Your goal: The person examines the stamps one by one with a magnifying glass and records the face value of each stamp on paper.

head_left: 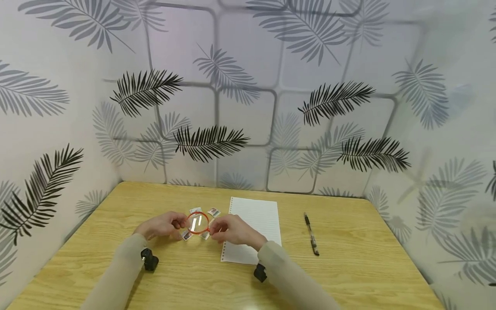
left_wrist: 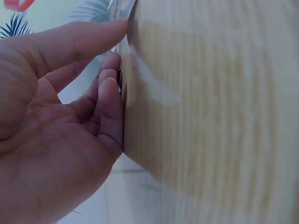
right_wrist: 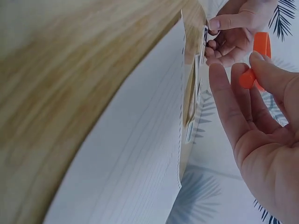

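Note:
Held by its handle between my right thumb and fingers is a red-rimmed magnifying glass, lens over several small stamps on the table. My right hand is above the left edge of the lined paper, and its wrist view shows the orange handle end in the pinch. To the left, my left hand rests low at the tabletop, thumb stretched out and other fingers loosely bent. Its fingertips are right beside the nearest stamp. Another stamp lies beyond the lens.
A sheet of lined paper with punched holes lies partly under my right forearm. Farther right is a black pen. The wooden table meets leaf-patterned walls at its back and sides.

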`<state>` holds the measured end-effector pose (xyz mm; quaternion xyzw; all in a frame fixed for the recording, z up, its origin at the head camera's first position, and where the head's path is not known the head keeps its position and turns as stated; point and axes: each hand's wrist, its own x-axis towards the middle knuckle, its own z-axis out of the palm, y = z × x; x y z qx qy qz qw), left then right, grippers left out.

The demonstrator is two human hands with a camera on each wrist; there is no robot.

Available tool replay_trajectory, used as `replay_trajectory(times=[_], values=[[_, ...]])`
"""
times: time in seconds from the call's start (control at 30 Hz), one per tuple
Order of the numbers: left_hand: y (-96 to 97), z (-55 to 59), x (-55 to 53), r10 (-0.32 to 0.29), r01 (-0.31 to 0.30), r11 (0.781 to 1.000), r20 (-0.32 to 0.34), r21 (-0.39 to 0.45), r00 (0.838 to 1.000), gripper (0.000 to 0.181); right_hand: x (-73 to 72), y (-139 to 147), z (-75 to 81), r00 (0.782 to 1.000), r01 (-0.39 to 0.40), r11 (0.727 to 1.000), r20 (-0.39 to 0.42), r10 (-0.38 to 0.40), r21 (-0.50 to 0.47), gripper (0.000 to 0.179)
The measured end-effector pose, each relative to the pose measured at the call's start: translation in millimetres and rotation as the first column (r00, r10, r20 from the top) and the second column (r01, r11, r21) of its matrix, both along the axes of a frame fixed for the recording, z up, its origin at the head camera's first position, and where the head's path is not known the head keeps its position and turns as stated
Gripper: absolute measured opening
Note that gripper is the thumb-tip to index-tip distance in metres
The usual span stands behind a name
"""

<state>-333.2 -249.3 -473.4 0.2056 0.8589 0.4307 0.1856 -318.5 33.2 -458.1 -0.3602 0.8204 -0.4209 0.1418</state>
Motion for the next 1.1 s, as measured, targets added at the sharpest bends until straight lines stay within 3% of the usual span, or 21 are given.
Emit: replay_trajectory(times=[0.13, 0.37, 0.63, 0.87, 0.97, 1.1], values=[[-1.3, 1.3, -0.3, 0.035, -0.035, 0.999, 0.023, 0.028, 0.999, 0.041, -3.4, 9, -0.7, 1.0, 0.01, 1.0, -0.025, -0.01, 0.0, 0.012], [4.4, 6.4, -3.7, 0.104, -0.106, 0.993, 0.039, 0.059, 0.994, 0.028, -5.9, 29, -1.5, 0.996, 0.087, 0.996, -0.011, -0.087, 0.02, 0.022], [19.5, 16.1, -8.3, 0.157, -0.153, 0.986, -0.064, 0.062, 0.985, 0.026, -10.1, 48, 1.6, 0.985, 0.17, 0.985, -0.03, -0.17, 0.014, 0.021], [38.6, 12.9, -12.8, 0.215, -0.195, 0.973, -0.169, 0.127, 0.962, 0.033, -18.6, 66, -1.8, 0.972, 0.229, 0.973, -0.05, -0.229, 0.011, 0.023], [46.2, 11.5, -13.6, 0.209, -0.178, 0.971, -0.203, 0.161, 0.957, 0.038, -20.7, 76, -6.1, 0.965, 0.259, 0.966, -0.039, -0.258, 0.017, 0.024], [56.6, 10.7, -14.0, 0.181, -0.144, 0.971, -0.197, 0.19, 0.964, 0.043, -21.5, 88, -7.7, 0.956, 0.294, 0.956, -0.024, -0.293, 0.024, 0.025]])
